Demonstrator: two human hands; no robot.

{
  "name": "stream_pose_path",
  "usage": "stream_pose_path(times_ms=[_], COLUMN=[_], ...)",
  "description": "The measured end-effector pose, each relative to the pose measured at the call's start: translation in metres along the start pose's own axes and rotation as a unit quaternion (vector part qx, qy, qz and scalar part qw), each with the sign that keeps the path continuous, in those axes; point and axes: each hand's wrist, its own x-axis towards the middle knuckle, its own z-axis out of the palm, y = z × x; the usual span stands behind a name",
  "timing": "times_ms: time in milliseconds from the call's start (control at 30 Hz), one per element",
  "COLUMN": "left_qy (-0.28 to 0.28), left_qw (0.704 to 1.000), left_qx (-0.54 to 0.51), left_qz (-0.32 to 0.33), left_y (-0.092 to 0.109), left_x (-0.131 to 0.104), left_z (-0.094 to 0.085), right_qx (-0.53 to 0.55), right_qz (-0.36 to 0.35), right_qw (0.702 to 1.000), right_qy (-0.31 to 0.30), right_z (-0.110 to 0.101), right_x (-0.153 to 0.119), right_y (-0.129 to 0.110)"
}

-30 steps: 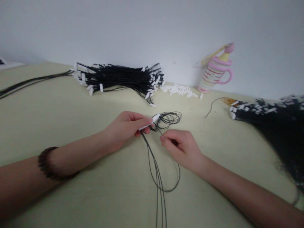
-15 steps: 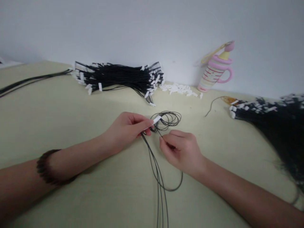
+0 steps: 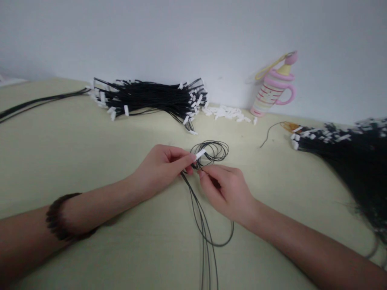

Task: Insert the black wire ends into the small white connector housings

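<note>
My left hand (image 3: 171,165) pinches a white tag (image 3: 200,154) together with thin black cords (image 3: 198,201) between thumb and fingers. Beyond the fingertips, a loose coil of thin black cord (image 3: 219,151) lies in round loops. Close by on the right, my right hand (image 3: 228,189) is closed in a pinch on one strand of the cord near the coil. Several strands hang from the left hand toward the table's front, and one loops round beneath the right hand. Exactly how the strands pass between the left fingers is hidden.
At the back lies a bundle of black cords with white ends (image 3: 151,94). Beside it are loose white pieces (image 3: 226,112) and a pink-striped bottle-shaped cup (image 3: 270,92) against the wall. Another heap of black cords (image 3: 356,161) spreads over the right side of the table (image 3: 105,157).
My right hand has moved slightly left and up, bringing its fingertips closer to the left hand and the coil. The left hand keeps its grip on the tag.
</note>
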Motion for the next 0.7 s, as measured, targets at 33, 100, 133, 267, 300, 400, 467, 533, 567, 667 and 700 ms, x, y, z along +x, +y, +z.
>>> stream_pose_path(times_ms=[33, 100, 133, 267, 300, 400, 467, 533, 567, 667, 700], left_qy=[-0.002, -0.004, -0.005, -0.005, -0.004, 0.001, 0.003, 0.001, -0.001, -0.013, -0.014], left_qw=[1.0, 1.0, 1.0, 1.0, 1.0, 1.0, 1.0, 1.0, 1.0, 1.0, 1.0], left_qx=[-0.001, 0.002, 0.004, 0.012, 0.012, 0.008, 0.01, 0.01, 0.009, 0.009, 0.012], left_qz=[0.0, -0.001, -0.003, -0.013, -0.015, -0.015, -0.011, -0.009, -0.008, 0.001, 0.006], left_y=[0.0008, 0.0024, 0.0032, 0.0069, 0.0076, 0.0083, 0.0076, 0.0066, 0.0061, 0.0047, 0.0042], left_x=[-0.0008, -0.0025, -0.0034, -0.0055, -0.0057, -0.0054, -0.0054, -0.0057, -0.006, -0.0067, -0.0069], left_z=[0.0005, 0.0014, 0.0017, 0.0023, 0.0025, 0.003, 0.0032, 0.0034, 0.0035, 0.0038, 0.0039], right_qx=[0.01, 0.024, 0.03, 0.042, 0.041, 0.033, 0.028, 0.024, 0.022, 0.016, 0.015], right_qz=[-0.001, -0.001, -0.001, -0.008, -0.011, -0.013, -0.008, -0.003, -0.002, 0.001, 0.002], right_qw=[1.0, 0.999, 0.999, 0.997, 0.997, 0.998, 0.998, 0.998, 0.998, 0.999, 0.999], right_qy=[0.008, 0.029, 0.039, 0.059, 0.061, 0.058, 0.054, 0.053, 0.053, 0.052, 0.052], right_z=[0.0003, 0.001, 0.0014, 0.0022, 0.0021, 0.0018, 0.0017, 0.0016, 0.0016, 0.0018, 0.002], right_x=[0.0004, 0.0009, 0.001, 0.0004, 0.0002, -0.0004, -0.0006, -0.0007, -0.0007, -0.0008, -0.001], right_y=[-0.0001, 0.001, 0.0018, 0.0041, 0.0042, 0.004, 0.0038, 0.0036, 0.0036, 0.0037, 0.0038])
